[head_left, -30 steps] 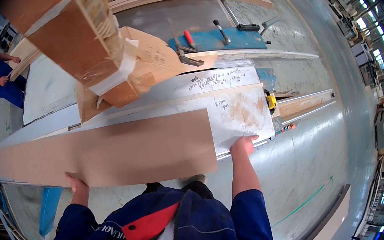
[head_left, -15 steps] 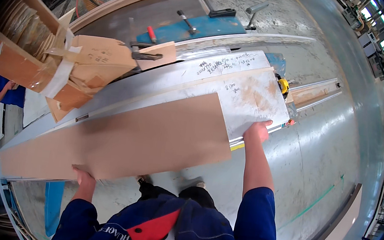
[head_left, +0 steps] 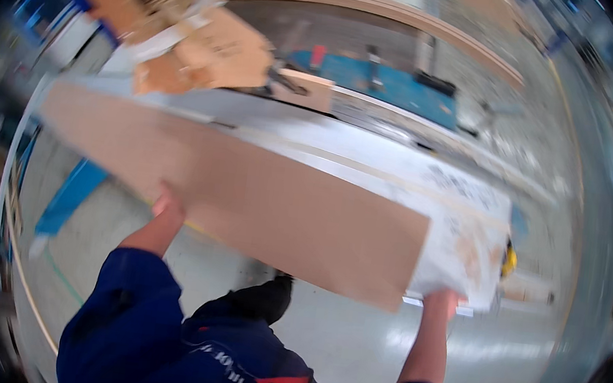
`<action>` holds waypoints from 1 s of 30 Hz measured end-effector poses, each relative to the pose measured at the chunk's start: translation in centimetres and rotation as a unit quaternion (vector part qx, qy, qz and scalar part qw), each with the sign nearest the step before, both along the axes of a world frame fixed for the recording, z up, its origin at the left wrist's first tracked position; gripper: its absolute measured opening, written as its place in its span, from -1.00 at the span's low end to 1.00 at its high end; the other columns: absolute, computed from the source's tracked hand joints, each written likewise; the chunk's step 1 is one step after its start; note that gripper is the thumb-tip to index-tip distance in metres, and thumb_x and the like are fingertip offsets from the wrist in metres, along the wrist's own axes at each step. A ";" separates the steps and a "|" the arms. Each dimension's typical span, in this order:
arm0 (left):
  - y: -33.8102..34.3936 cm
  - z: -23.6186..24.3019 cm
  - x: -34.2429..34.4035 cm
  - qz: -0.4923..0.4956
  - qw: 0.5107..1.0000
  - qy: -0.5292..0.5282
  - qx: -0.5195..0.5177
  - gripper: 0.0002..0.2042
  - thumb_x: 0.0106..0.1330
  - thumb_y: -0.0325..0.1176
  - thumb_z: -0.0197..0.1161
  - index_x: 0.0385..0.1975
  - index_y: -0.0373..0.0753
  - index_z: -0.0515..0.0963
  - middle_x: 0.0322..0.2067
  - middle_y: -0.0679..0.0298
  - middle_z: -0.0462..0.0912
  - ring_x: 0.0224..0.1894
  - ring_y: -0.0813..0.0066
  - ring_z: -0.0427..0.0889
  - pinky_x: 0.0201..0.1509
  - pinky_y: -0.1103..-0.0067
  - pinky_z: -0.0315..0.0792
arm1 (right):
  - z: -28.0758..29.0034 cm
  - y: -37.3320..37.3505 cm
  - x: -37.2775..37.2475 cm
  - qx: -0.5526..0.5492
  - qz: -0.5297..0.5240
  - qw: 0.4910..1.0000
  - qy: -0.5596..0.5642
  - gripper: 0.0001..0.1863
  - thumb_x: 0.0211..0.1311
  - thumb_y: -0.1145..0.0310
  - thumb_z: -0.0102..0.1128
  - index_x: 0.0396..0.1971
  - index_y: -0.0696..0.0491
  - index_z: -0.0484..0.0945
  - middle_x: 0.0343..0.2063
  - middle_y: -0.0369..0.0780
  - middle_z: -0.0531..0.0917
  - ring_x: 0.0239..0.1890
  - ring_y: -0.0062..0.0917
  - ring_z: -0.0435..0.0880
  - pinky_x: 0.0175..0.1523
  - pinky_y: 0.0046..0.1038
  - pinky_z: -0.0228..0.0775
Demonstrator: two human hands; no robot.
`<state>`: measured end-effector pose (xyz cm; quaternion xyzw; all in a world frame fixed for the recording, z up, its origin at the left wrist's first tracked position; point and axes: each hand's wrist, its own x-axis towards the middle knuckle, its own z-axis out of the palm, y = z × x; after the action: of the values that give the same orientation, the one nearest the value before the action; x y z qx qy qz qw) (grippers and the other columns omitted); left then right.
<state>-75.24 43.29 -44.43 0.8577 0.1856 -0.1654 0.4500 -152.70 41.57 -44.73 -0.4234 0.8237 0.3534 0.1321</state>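
Note:
A long brown board [head_left: 267,202] lies slantwise on a white saw table [head_left: 465,211], its near edge jutting over the floor. My left hand [head_left: 169,204] is closed on that near edge, left of its middle, thumb on top and the other fingers hidden beneath. To the right of the board's end, my right hand [head_left: 444,300] is closed over the white table's near edge, apart from the board. Motion blur softens its fingers. Handwriting marks the white surface beyond the board.
An open carton [head_left: 213,46] stands at the far left of the table. Farther back, clamps [head_left: 374,66] rest on a blue plate [head_left: 403,92] before a long brown strip [head_left: 375,2]. A yellow tape measure [head_left: 509,259] sits at the right end. A blue leg [head_left: 73,193] slants below left.
My view has swung left, so the table and board now slope down to the right. Both hands keep the same holds, the left on the board and the right on the table edge.

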 end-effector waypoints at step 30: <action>-4.3 -10.8 -55.4 -0.145 0.989 0.042 -0.008 -0.14 0.31 0.46 0.18 0.15 -0.36 0.42 -0.08 -0.16 0.73 -0.05 -0.24 0.74 0.09 0.02 0.56 | -13.9 -9.2 -51.7 -0.049 -0.026 0.997 -0.049 -0.59 0.51 0.22 0.14 0.17 0.16 0.65 0.12 0.05 0.68 0.21 -0.07 0.63 0.37 -0.09 0.40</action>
<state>-130.66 39.00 -55.28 0.8643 0.0768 -0.2662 0.4198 -204.44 32.36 -58.67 -0.4242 0.8435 0.2876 0.1606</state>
